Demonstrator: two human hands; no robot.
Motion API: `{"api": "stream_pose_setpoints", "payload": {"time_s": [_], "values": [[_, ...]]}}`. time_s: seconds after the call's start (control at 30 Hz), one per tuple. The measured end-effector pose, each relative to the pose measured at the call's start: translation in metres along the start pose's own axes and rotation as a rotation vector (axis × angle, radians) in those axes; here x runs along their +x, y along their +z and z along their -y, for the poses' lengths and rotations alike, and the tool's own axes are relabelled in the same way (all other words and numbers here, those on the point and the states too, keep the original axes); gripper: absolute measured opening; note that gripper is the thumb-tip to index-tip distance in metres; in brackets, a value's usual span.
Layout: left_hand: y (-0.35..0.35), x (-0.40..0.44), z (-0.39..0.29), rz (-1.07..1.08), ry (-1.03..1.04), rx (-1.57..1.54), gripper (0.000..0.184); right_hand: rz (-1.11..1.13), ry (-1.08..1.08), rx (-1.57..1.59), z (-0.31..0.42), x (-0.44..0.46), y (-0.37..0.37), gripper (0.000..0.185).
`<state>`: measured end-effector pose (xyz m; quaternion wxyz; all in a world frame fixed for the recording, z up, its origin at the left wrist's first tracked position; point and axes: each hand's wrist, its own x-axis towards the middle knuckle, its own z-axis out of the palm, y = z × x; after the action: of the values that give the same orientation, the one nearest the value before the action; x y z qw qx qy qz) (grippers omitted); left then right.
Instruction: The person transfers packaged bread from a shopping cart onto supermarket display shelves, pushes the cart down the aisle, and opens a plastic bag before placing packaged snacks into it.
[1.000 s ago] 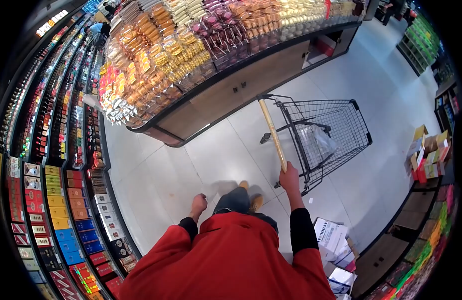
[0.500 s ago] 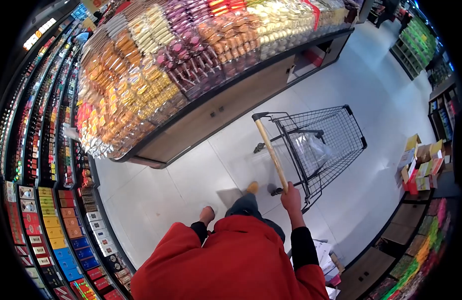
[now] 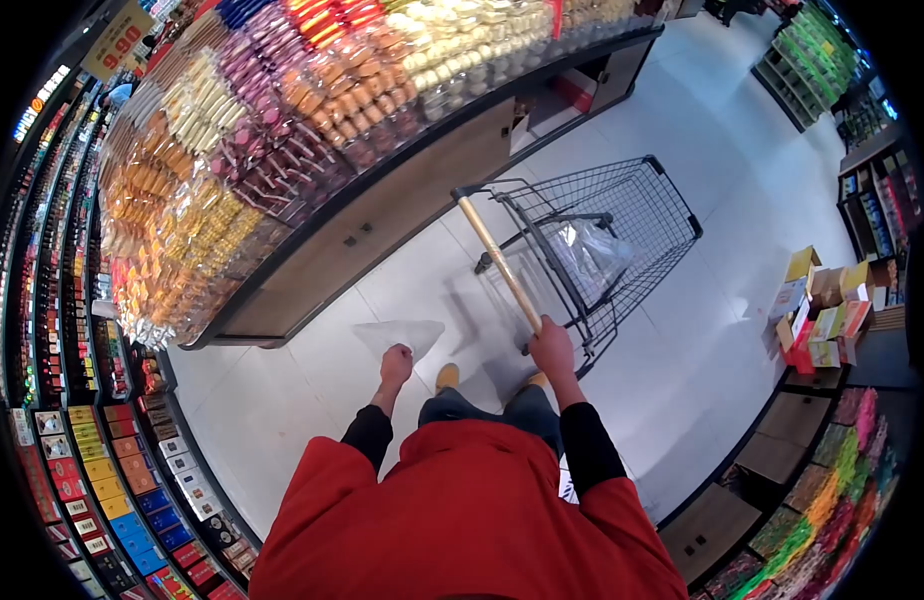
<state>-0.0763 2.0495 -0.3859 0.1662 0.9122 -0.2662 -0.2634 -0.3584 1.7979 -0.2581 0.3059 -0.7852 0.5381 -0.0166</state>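
Observation:
My left hand (image 3: pixel 397 364) is closed on the gathered corner of a thin, clear plastic bag (image 3: pixel 394 338) that spreads out ahead of it above the floor. My right hand (image 3: pixel 552 347) grips the near end of the yellowish handle (image 3: pixel 500 262) of a black wire shopping cart (image 3: pixel 654 222). Inside the cart's basket, toward the handle, lies another clear plastic bag (image 3: pixel 588 258); its contents are hard to make out.
A long counter (image 3: pixel 382 222) heaped with wrapped snacks (image 3: pixel 282 150) runs along the left front. Shelves of boxed goods (image 3: pixel 132 525) curve round on the left. Opened cartons (image 3: pixel 827 310) sit at the right above wooden cabinets (image 3: pixel 782 430). Pale tiled floor (image 3: pixel 727 270) stretches past the cart.
My left hand has come forward and up from beside my body, and the plastic bag in it now shows. My right hand stays on the cart handle; the counter and cart appear shifted left in view.

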Motion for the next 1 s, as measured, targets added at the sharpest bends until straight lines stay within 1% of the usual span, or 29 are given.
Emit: {"api": "stream_pose_setpoints", "payload": {"time_s": [0.07, 0.1, 0.17, 0.2, 0.27, 0.3, 0.4, 0.47, 0.53, 0.63, 0.7, 0.8, 0.9, 0.93, 1.0], "values": [[0.024, -0.001, -0.030, -0.119, 0.069, -0.113, 0.021, -0.009, -0.020, 0.055, -0.016, 0.024, -0.016, 0.020], [0.030, -0.008, -0.052, -0.114, 0.074, -0.111, 0.021, -0.013, -0.013, 0.056, -0.025, 0.034, -0.022, 0.020], [0.036, -0.023, -0.101, -0.054, -0.054, -0.331, 0.023, -0.026, -0.040, 0.061, -0.043, 0.060, -0.036, 0.020], [0.043, -0.022, -0.119, -0.072, -0.045, -0.341, 0.023, 0.016, -0.027, 0.049, -0.050, 0.072, -0.046, 0.022], [0.057, -0.023, -0.145, -0.093, 0.090, -0.294, 0.020, -0.007, -0.077, 0.060, -0.070, 0.102, -0.062, 0.023], [0.060, -0.020, -0.159, -0.094, 0.086, -0.286, 0.020, -0.012, -0.099, 0.071, -0.077, 0.108, -0.071, 0.023], [0.072, -0.008, -0.201, -0.105, 0.096, -0.363, 0.014, 0.032, -0.070, 0.068, -0.100, 0.139, -0.102, 0.023], [0.072, 0.000, -0.235, -0.090, 0.097, -0.385, 0.013, 0.022, -0.075, 0.092, -0.117, 0.161, -0.121, 0.022], [0.088, 0.018, -0.261, -0.064, 0.107, -0.414, 0.013, 0.003, -0.071, 0.107, -0.134, 0.183, -0.142, 0.021], [0.113, 0.061, -0.306, -0.069, 0.110, -0.456, 0.012, 0.034, -0.020, 0.049, -0.154, 0.230, -0.170, 0.020], [0.130, 0.086, -0.335, -0.077, 0.144, -0.417, 0.013, -0.001, -0.045, 0.018, -0.171, 0.257, -0.184, 0.019], [0.157, 0.125, -0.383, -0.019, 0.196, -0.406, 0.013, -0.006, 0.003, -0.029, -0.187, 0.292, -0.225, 0.019], [0.163, 0.151, -0.463, 0.056, 0.153, -0.432, 0.013, 0.022, 0.085, -0.136, -0.214, 0.335, -0.254, 0.018], [0.166, 0.161, -0.485, 0.067, 0.130, -0.430, 0.013, 0.028, 0.142, -0.149, -0.222, 0.348, -0.263, 0.017], [0.172, 0.177, -0.518, 0.071, 0.220, -0.432, 0.013, 0.051, 0.207, -0.183, -0.245, 0.372, -0.278, 0.019]]}}
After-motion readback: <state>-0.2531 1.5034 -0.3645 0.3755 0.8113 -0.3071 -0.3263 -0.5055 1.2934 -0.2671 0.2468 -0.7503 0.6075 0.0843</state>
